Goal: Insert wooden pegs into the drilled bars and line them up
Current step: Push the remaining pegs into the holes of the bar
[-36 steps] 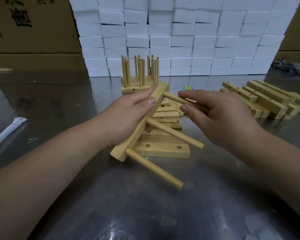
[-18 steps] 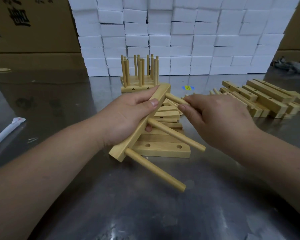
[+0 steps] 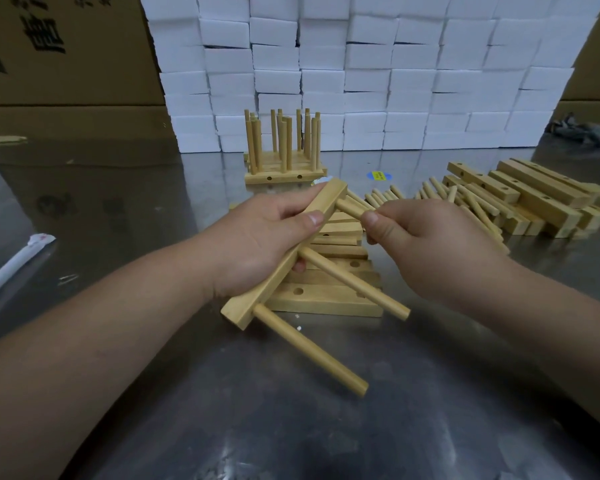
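Two pegs [image 3: 312, 355] jut from bar [image 3: 257, 299] clamped in left fingers [image 3: 291, 199]; right fingers [image 3: 378, 228] clamp, mostly hiding, third peg [image 3: 350, 207].

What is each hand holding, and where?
The left hand grips the drilled bar around its upper half; the right hand pinches the top peg close to the bar.

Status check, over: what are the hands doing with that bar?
Left hand grips bar. Right hand pinches third peg at bar's far end. Middle peg, lower peg seated. Spare bars beneath, not blocking.
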